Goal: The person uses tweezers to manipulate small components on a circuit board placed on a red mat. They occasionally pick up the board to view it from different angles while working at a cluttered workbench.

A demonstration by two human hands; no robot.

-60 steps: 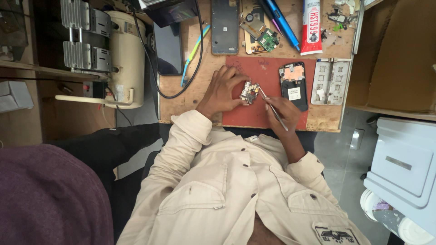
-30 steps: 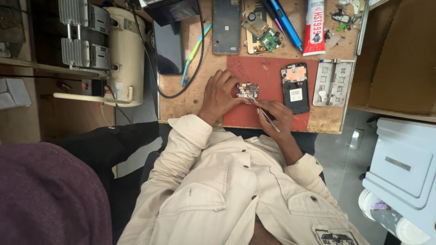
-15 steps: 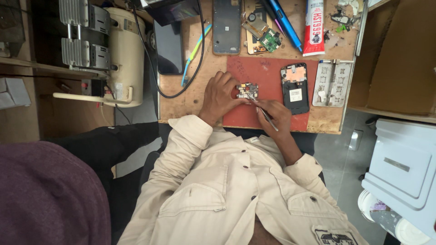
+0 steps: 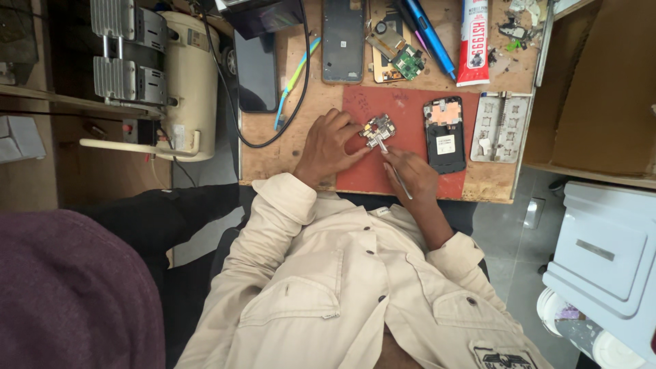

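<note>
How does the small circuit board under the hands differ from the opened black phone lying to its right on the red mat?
The small circuit board is a bare, irregular, metal-shielded part; the opened black phone is a larger, rectangular dark body with its insides exposed. The left hand steadies the board while the right hand works a thin metal tool at it; the phone lies untouched. Both rest on the red mat.

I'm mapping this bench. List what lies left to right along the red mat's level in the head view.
Cream cylindrical machine → left hand → small circuit board → right hand with a thin metal tool → opened black phone → grey metal holding jig.
</note>
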